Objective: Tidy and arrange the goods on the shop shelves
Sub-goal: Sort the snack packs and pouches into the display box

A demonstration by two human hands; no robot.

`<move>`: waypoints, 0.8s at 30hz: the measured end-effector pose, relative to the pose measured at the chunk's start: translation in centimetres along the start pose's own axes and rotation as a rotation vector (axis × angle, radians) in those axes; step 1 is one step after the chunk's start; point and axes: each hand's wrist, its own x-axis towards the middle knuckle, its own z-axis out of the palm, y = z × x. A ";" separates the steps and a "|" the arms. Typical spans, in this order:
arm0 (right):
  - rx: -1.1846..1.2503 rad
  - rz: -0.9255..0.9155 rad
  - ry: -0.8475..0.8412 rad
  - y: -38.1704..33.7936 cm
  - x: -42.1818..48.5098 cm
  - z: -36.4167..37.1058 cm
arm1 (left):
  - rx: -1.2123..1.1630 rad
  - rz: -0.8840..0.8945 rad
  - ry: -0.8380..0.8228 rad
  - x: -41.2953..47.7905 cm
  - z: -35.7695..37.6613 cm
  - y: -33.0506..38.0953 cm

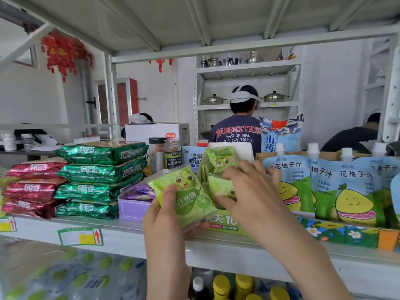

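- The green cardboard display box right under our right hand is stuffed with light green snack packets, some upright, some slumped.
- Just left of our left hand, a small purple carton holds shiny purple packets. Right of the right hand, a flowery cardboard tray holds blue spouted juice pouches standing upright.
- The loose green cartoon-face packet sits in the left hand, just in front of the box. Its printed side faces us, with the long axis tilted and the top end up and leftward.
- The left hand grips it, thumb on front, fingers underneath.
- The right hand is palm down, fingers spread over the box's packets. We can't tell if it's pinching one.
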 end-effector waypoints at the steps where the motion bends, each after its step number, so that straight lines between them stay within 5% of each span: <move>1: 0.071 -0.008 0.015 0.2 -0.7 -0.2 | -0.007 0.004 -0.011 0.1 0.0 0.0; 7: 0.347 -0.016 0.024 1.1 -3.2 -0.4 | 0.021 0.037 -0.020 0.0 0.1 0.0; 16: 1.076 0.184 0.733 2.2 -4.0 -4.1 | 0.077 0.116 -0.213 -1.8 0.5 0.5; 19: 1.112 0.255 0.703 2.5 -3.8 -3.8 | 0.111 0.118 -0.318 -2.3 0.8 0.3; 24: 1.315 0.247 0.457 2.5 -3.5 -2.8 | 0.123 0.110 -0.267 -2.0 0.7 -0.2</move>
